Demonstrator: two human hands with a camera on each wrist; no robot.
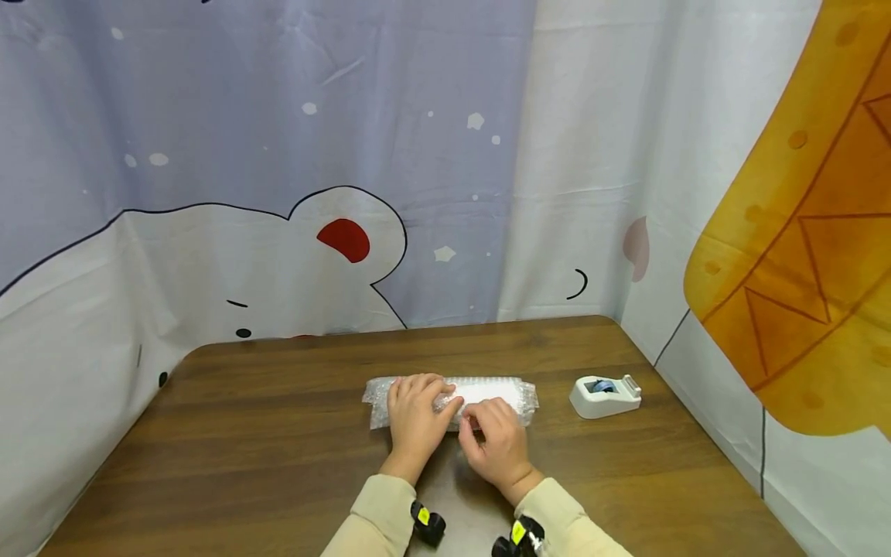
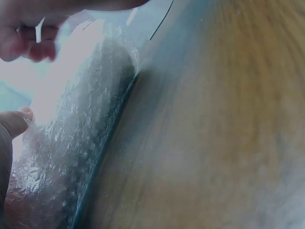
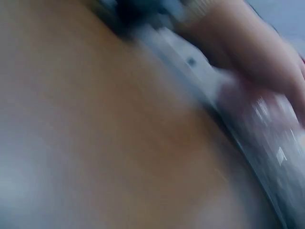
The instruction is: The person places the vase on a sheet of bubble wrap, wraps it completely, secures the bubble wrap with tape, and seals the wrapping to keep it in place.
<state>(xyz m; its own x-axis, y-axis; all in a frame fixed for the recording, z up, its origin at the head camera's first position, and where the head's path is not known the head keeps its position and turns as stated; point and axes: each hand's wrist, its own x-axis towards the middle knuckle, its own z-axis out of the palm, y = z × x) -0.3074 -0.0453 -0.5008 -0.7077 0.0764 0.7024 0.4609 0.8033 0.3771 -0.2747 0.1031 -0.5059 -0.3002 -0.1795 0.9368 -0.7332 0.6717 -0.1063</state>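
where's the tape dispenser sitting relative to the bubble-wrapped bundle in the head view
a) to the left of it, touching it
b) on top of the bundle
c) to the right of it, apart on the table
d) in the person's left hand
c: the white tape dispenser stands on the table to the right of the bubble-wrapped bundle, with bare wood between them, while the left hand and right hand rest on the bundle.

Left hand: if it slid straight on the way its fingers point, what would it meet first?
The left hand lies on the bubble-wrapped bundle, fingers pointing away from the person. Past the bundle's far edge only bare table shows, then the curtain. Depth is hard to judge.
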